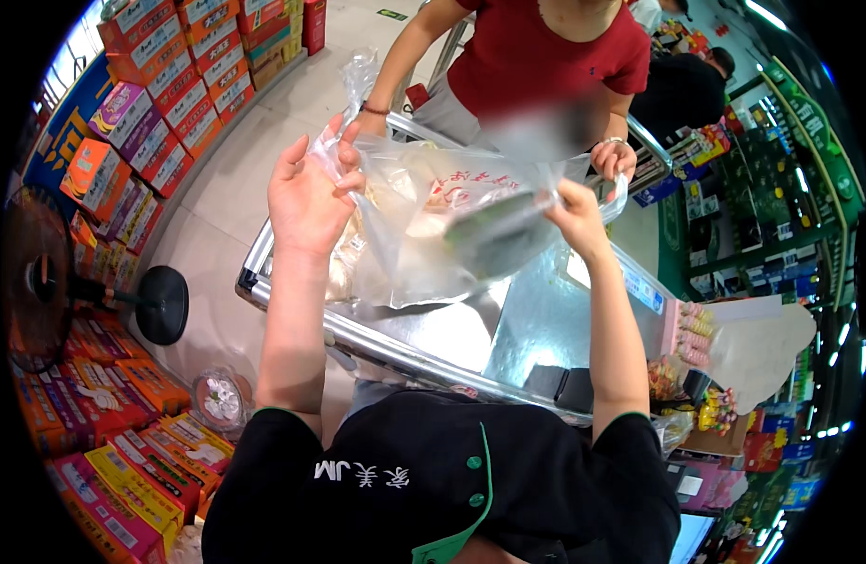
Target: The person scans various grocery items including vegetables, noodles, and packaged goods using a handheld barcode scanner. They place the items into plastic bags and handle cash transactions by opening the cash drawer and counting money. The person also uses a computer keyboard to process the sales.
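Note:
A translucent plastic carrier bag [411, 261] with red print is stretched out above the metal checkout counter [433, 338]. My left hand [313, 197], palm up with curled fingers, has the bag's left handle looped in it. At the other side, my right hand [577, 218] pinches the bag's right edge. Something dark green, blurred through the film, shows in the bag's right part [496, 233]. Pale packed goods [345, 261] show at the bag's left side; whether they lie inside or behind it I cannot tell.
Across the counter, a person in a red shirt [552, 63] has one hand [612, 166] at the bag's right handle and the other near its left. Stacked cartons [172, 77] and a fan [41, 278] stand left. Small candy packs [693, 335] sit right.

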Available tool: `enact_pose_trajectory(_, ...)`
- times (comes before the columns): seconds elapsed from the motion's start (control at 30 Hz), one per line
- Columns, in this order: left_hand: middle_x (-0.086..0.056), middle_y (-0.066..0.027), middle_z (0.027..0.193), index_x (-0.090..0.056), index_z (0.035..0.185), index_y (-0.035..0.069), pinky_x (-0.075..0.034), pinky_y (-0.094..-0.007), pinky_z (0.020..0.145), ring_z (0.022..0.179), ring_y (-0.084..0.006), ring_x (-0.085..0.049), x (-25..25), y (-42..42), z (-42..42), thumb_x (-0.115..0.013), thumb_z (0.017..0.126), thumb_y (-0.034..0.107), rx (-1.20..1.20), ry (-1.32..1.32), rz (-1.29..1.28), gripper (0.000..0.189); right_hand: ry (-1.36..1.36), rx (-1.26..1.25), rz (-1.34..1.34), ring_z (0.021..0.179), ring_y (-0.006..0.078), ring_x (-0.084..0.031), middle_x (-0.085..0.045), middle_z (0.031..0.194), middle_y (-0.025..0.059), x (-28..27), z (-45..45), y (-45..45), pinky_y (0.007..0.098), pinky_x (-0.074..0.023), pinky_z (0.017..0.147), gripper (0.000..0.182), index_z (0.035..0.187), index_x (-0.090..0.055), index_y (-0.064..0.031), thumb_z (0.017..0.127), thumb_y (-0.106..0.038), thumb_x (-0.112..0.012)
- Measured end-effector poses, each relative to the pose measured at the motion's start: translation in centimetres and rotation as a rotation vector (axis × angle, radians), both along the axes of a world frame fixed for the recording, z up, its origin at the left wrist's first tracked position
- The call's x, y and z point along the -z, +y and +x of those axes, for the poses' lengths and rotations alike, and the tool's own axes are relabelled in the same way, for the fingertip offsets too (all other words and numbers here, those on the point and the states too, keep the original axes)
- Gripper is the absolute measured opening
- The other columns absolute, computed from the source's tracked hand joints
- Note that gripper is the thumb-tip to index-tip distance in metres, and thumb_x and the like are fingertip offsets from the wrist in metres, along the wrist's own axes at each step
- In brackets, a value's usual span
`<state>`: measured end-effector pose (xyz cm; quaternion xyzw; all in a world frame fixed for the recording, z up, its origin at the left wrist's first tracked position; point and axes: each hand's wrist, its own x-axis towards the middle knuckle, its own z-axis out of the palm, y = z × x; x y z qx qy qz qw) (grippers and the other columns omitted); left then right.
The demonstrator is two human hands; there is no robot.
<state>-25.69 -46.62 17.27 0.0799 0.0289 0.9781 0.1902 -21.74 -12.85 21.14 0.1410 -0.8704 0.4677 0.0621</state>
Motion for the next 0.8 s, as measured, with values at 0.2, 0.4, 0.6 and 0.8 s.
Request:
enact_pose_trajectory(0.2, -0.046, -0.0129, 0.125, -0.032, 0.133, 0.001, -0.042, -0.0297, 0.066, 0.091, -0.0208, -0.053, -1.3, 2.6, 1.3, -0.049, 0.087, 0.023, 0.076, 0.188, -0.059, 0.054, -0.027, 0.270, 0.045, 0.064, 0.0038, -0.039, -0.049, 0.067, -0.0038, 3.6, 0.8, 1.5, 0.0207, -0.0341, 0.056, 0.011, 0.085, -0.058, 0.0007, 0.074, -0.002, -0.059)
enact_pose_trajectory(0.4, -0.045, -0.0111, 0.125, -0.036, 0.131, 0.000, -0.045, -0.0288, 0.080, 0.095, -0.0169, -0.053, -3.6, 5.5, 2.9, -0.053, 0.087, 0.019, -0.170, 0.378, -0.624, 0.051, 0.239, 0.097, 0.255, 0.098, 0.0306, -0.053, -0.054, 0.102, 0.0160, 0.0, 0.0, -6.2, 0.0364, -0.0415, 0.084, 0.037, 0.108, -0.052, -0.0004, 0.072, -0.003, -0.057)
enact_pose_trajectory(0.6, -0.058, -0.0076, 0.103, -0.055, 0.112, 0.001, -0.044, -0.0286, 0.083, 0.088, -0.0143, -0.056, 1.0, 4.7, 2.7, -0.054, 0.089, 0.023, -0.478, 0.595, -1.102, 0.033, -0.409, -0.245, -0.176, 0.085, 0.0181, -0.057, -0.059, 0.088, 0.0101, 1.2, 6.1, -14.8, 0.0294, -0.0435, 0.077, 0.023, 0.101, -0.055, 0.0012, 0.086, -0.016, -0.057)
enact_pose_trajectory(0.8, -0.052, -0.0148, 0.116, -0.050, 0.119, 0.004, -0.041, -0.0376, 0.090, 0.107, -0.0262, -0.051, 24.0, -3.1, -4.5, -0.070, 0.074, 0.035, -0.535, -0.360, -2.239, 0.058, -0.551, -0.348, -0.304, 0.068, 0.0100, -0.052, -0.057, 0.074, 0.0015, -2.6, 8.4, -14.7, 0.0234, -0.0408, 0.063, 0.014, 0.084, -0.059, -0.0032, 0.090, -0.013, -0.051)
